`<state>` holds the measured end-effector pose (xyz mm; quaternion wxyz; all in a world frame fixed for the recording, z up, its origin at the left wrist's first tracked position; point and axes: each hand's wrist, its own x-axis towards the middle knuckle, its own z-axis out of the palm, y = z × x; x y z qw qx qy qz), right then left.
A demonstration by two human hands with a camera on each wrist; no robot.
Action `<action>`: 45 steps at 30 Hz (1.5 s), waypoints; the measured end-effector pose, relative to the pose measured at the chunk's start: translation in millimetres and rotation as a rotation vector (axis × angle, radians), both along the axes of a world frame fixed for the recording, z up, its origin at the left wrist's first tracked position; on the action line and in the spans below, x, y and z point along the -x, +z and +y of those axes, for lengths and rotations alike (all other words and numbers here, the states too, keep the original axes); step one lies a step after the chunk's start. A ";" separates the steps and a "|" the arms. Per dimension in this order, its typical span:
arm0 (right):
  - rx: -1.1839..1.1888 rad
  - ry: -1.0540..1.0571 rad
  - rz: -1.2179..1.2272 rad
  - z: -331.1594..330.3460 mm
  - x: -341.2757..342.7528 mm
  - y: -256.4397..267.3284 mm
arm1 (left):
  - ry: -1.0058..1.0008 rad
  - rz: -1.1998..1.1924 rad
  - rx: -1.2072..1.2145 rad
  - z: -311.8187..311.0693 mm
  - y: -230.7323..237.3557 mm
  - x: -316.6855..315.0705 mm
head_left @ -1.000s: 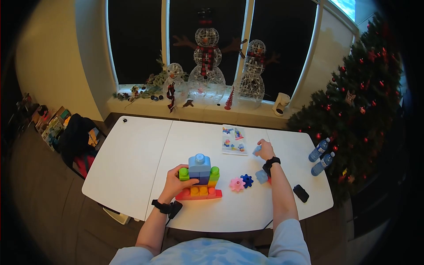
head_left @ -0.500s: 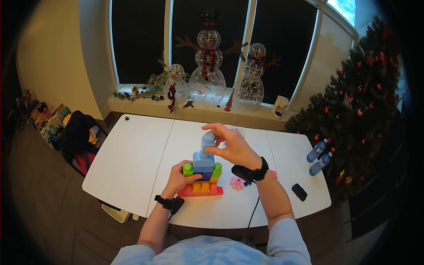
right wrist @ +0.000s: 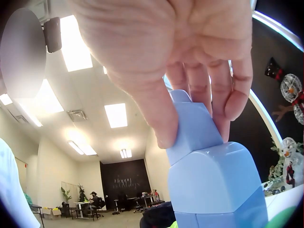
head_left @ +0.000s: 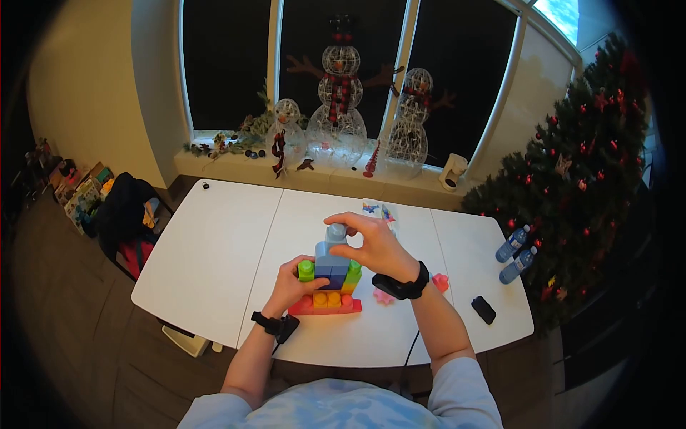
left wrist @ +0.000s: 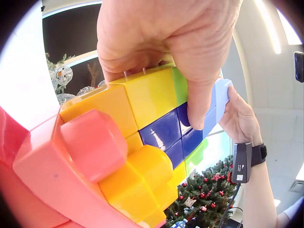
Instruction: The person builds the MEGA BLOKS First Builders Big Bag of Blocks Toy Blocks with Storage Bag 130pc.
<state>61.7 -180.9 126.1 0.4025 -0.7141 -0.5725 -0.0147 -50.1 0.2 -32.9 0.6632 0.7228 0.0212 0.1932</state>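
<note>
A structure of coloured blocks stands on the white table (head_left: pixel 207 264), with a red base (head_left: pixel 325 310), orange and yellow blocks, and dark blue blocks (left wrist: pixel 162 132) in its middle. The left hand (head_left: pixel 289 287) grips its left side, thumb across the dark blue blocks. At the top, the right hand (head_left: pixel 375 247) pinches a small light blue block (right wrist: pixel 192 126) between thumb and fingers. That block sits on a wider light blue block (right wrist: pixel 213 180), touching it. Green blocks (head_left: pixel 306 270) flank the structure on both sides.
Behind the right wrist lie a pink gear (head_left: pixel 384 297) and a pink piece (head_left: pixel 441 283). A phone (head_left: pixel 484 309) and two water bottles (head_left: pixel 512 244) are at the right. A picture sheet (head_left: pixel 371 207) is partly hidden beyond the right hand.
The right hand has come from the table's right side to the structure's top with the small light blue block, and has lowered slightly since the half-second-old frame. The left hand keeps its grip.
</note>
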 end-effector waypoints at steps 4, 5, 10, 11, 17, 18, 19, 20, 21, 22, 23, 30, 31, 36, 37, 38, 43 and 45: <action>-0.045 0.011 0.022 0.5 -0.9 -5.9 | 0.007 0.024 0.001 -1.2 2.3 1.5; -0.044 0.009 0.018 0.7 -1.0 -5.9 | 0.011 0.026 0.002 -0.9 2.4 1.3; -0.066 0.017 0.024 1.1 -2.4 -10.1 | 0.013 0.026 -0.012 0.4 -0.5 -0.5; -0.065 0.012 0.025 1.1 -2.4 -11.4 | 0.016 0.027 -0.017 0.7 -0.9 -0.7; 0.016 0.020 0.083 -0.2 -6.0 -13.3 | 0.011 0.007 -0.026 0.5 2.3 -0.4; 0.047 0.038 0.119 -0.6 -7.3 -15.0 | 0.010 0.009 -0.024 0.3 4.2 0.0; 0.048 0.036 0.125 -3.3 -7.8 -16.9 | -0.009 0.025 -0.014 0.9 5.8 1.2; 0.013 0.037 0.128 -8.7 -9.7 -18.7 | -0.029 0.041 -0.005 1.7 6.8 2.7; -0.021 0.038 0.128 -14.9 -13.5 -18.5 | -0.030 0.044 -0.004 3.8 6.3 3.8; -0.026 -0.017 0.130 -24.2 -20.1 -14.9 | -0.055 0.049 -0.005 7.1 4.6 5.6; -0.061 -0.072 0.136 -34.7 -29.1 -14.7 | -0.081 0.055 -0.006 10.8 2.1 7.8; 0.033 -0.479 0.178 -115.9 -86.4 -50.4 | -0.136 0.141 -0.336 29.7 -21.4 26.8; 0.035 -0.483 0.178 -123.5 -88.7 -58.3 | -0.148 0.188 -0.368 28.4 -22.3 29.0; 0.206 -0.501 0.191 -150.5 -89.6 -96.0 | -0.151 0.284 -0.445 17.5 -34.0 32.5; 0.211 -0.515 0.214 -153.5 -90.1 -100.8 | -0.103 0.288 -0.450 18.5 -45.0 30.9; 0.213 -0.520 0.215 -154.9 -90.1 -103.3 | -0.056 0.291 -0.456 16.7 -46.0 29.7; 0.236 -0.570 0.208 -162.8 -94.3 -108.6 | 0.053 0.357 -0.495 11.5 -34.6 28.0; 0.241 -0.598 0.200 -170.5 -101.9 -113.0 | 0.075 0.364 -0.524 11.2 -30.7 22.1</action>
